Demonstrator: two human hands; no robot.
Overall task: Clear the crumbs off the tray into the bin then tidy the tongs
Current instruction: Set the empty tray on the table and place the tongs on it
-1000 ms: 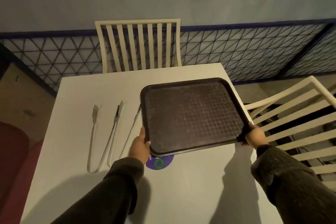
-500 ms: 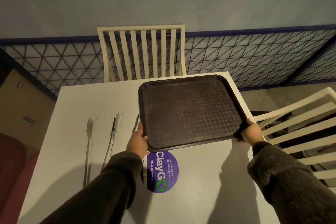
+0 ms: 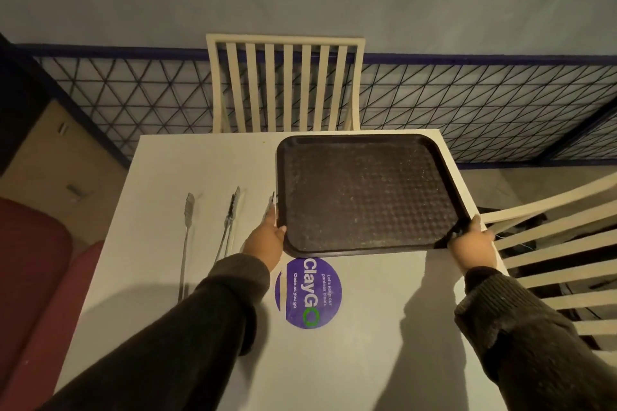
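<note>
A dark brown tray (image 3: pixel 364 193) with fine pale crumbs on its textured surface is held over the far right part of the white table (image 3: pixel 160 177). My left hand (image 3: pixel 265 242) grips its near left corner. My right hand (image 3: pixel 472 242) grips its near right corner. Three metal tongs lie side by side on the table left of the tray: the left tongs (image 3: pixel 187 233), the middle tongs (image 3: pixel 228 220), and the right tongs (image 3: pixel 269 208), partly hidden by my left hand and the tray. No bin is in view.
A round purple sticker (image 3: pixel 309 292) lies on the table below the tray. A cream slatted chair (image 3: pixel 283 87) stands at the far side, another chair (image 3: pixel 551 260) at the right. A black wire mesh fence (image 3: pixel 467 103) runs behind. A red seat (image 3: pixel 30 260) is at the left.
The tray has moved away from me toward the far edge of the table, uncovering the purple sticker. Both hands keep their grip. The view has shifted back.
</note>
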